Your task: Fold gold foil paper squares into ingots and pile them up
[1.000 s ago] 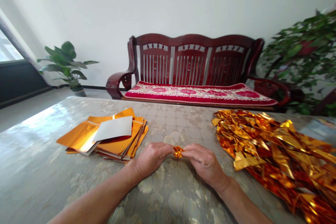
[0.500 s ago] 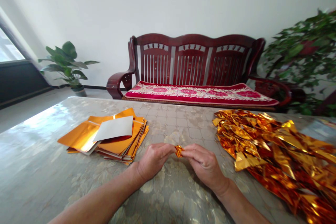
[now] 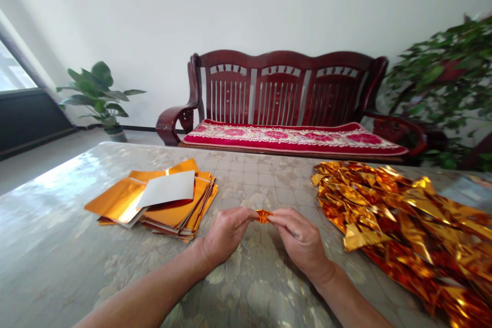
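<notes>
small orange foil piece (image 3: 263,216) over the patterned table (image 3: 249,292), one end pinched by the left hand (image 3: 226,230), the other by the right hand (image 3: 302,236). uneven pull might tear it; a slack pinch might drop an end. crumpled foil heap (image 3: 407,220) apart, rightward.

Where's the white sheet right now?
In the head view, the white sheet lies on the left, on top of the gold stack, farther back than the left hand.

No text, label, brand, number or sign can be read, whether beside the left hand (image 3: 225,234), beside the right hand (image 3: 303,240) or beyond them.
</notes>
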Tool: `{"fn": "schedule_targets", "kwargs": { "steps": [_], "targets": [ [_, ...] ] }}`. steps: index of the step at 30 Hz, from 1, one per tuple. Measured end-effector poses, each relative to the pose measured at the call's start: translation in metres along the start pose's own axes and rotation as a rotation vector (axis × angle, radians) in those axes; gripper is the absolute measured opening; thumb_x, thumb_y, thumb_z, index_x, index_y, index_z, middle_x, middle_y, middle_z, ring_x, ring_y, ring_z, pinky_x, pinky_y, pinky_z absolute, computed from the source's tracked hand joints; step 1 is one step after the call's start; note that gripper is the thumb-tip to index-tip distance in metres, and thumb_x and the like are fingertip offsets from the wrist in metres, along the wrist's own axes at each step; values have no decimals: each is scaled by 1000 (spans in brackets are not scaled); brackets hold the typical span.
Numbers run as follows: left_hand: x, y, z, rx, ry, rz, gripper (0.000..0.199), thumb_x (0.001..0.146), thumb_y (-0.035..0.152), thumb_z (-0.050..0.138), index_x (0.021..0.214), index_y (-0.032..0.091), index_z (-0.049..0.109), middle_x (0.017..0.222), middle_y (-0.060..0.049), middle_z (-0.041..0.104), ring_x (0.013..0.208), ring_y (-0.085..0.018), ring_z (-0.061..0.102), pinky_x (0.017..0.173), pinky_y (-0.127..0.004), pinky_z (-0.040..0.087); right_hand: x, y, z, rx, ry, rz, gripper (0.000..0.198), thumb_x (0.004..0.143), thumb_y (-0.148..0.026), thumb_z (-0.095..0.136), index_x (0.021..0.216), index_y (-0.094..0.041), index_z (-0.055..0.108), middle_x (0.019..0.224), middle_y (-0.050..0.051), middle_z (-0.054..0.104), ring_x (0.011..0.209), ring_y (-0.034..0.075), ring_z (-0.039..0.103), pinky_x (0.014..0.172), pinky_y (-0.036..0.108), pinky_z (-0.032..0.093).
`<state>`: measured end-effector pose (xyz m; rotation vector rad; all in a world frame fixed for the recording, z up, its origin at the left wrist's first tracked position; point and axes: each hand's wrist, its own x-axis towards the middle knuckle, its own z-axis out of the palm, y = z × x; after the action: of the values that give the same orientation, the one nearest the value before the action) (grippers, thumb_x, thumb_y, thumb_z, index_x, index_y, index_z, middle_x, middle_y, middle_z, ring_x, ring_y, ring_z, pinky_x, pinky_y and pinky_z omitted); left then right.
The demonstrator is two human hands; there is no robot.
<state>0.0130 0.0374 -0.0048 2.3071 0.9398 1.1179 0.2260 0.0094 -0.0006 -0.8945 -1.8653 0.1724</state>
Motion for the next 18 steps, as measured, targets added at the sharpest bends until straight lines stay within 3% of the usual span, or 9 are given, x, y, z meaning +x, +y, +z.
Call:
{"fn": "schedule_targets", "kwargs": {
  "steps": [8,18],
  "targets": [
    [-1,-2,3,-51,26,-8,22,94,14,56,101,26,73,88,3,76,82,-10,71,75,-16,52,0,1,1,44,-42,65,29,88,-5,55,98,-26,74,95,2,73,88,13,70,79,23,56],
    [0,11,4,-119,44,-38,20,94,19,56,99,24,75,92,1,78,82,-12,73,76,-19,55,4,-10,2,81,37,48,27,87,-7,57,93,-26,76,90,2,76,81,13,72,74,23,59]
  ]
}}
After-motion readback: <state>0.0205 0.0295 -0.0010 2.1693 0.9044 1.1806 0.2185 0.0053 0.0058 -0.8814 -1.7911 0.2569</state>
